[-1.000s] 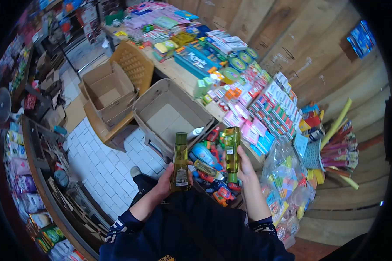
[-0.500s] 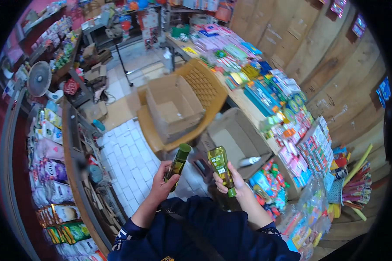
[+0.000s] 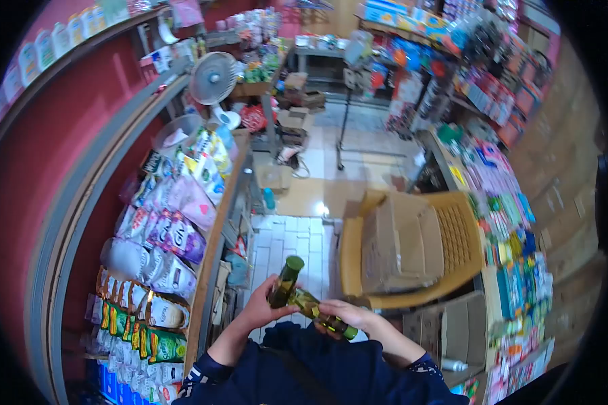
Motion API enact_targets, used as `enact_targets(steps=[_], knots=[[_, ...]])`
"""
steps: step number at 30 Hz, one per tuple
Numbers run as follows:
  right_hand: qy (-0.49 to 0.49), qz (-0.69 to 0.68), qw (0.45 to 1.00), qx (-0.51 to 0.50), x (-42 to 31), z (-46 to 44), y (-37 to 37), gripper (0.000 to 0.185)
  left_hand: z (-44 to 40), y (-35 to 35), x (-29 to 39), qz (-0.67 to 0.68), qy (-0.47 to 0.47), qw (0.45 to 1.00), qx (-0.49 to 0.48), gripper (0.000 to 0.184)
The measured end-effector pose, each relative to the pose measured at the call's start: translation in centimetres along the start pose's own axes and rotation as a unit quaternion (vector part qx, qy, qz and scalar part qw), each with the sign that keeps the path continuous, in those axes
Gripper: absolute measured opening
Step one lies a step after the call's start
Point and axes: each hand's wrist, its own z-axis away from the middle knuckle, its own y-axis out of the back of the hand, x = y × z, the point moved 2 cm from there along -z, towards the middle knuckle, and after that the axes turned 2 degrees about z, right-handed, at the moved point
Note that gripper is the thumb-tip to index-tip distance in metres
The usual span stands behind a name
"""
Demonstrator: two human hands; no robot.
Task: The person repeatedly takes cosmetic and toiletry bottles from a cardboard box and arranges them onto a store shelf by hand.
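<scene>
My left hand [image 3: 262, 305] is closed around a dark green bottle [image 3: 286, 278] with a green cap, held nearly upright and leaning a little right. My right hand [image 3: 342, 316] grips a second, similar green bottle [image 3: 307, 304], tilted with its cap end toward the lower right. That bottle's other end reaches over to my left hand, close against the first bottle. Whether the two bottles touch is hard to tell. Both are held in front of my dark blue top, above the white tiled floor. My fingers partly cover the labels.
On my left, a wooden-edged shelf [image 3: 213, 250] holds stacked packets, with a fan [image 3: 213, 77] beyond. A yellow chair [image 3: 461, 236] carries an open cardboard box [image 3: 402, 246]. Another open box [image 3: 463, 331] stands under the goods-covered table [image 3: 496, 297] on the right.
My view has swung left, bringing the packet shelf closer to the middle. The two bottles have come together, and the right one has tipped from near upright to slanting.
</scene>
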Motion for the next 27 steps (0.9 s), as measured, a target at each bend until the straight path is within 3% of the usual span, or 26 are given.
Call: enact_targets(steps=[3, 6, 8, 11, 15, 19, 27], knots=[[-0.028, 0.005, 0.996, -0.082, -1.4, -4.0, 2.9, 0.039, -1.3, 3.0, -0.8, -0.036, 0.017, 0.999, 0.025, 0.058], [-0.032, -0.01, 0.992, -0.118, -4.7, -7.2, 5.4, 0.05, -3.7, 4.9, -1.3, -0.043, 0.013, 0.992, 0.116, 0.052], [0.014, 0.011, 0.994, -0.106, -9.0, -8.5, 7.1, 0.051, -6.3, 6.0, -0.8, -0.039, -0.034, 0.984, 0.171, 0.051], [0.05, 0.008, 0.991, -0.125, -15.4, -11.5, 14.0, 0.048, -10.9, 8.5, 0.4, 0.004, -0.01, 0.961, 0.276, 0.049], [0.168, 0.017, 0.984, -0.062, -24.5, -15.7, 19.3, 0.042, -17.2, 12.7, -1.1, 0.089, -0.106, 0.884, 0.446, 0.048], [0.258, 0.107, 0.96, -0.029, -32.4, -22.8, 19.4, 0.035, -20.6, 15.2, 1.5, 0.095, -0.135, 0.826, 0.539, 0.047], [0.299, 0.19, 0.913, -0.202, -42.0, -35.7, 13.2, 0.038, -20.2, 23.0, 4.1, 0.098, -0.231, 0.672, 0.697, 0.045]])
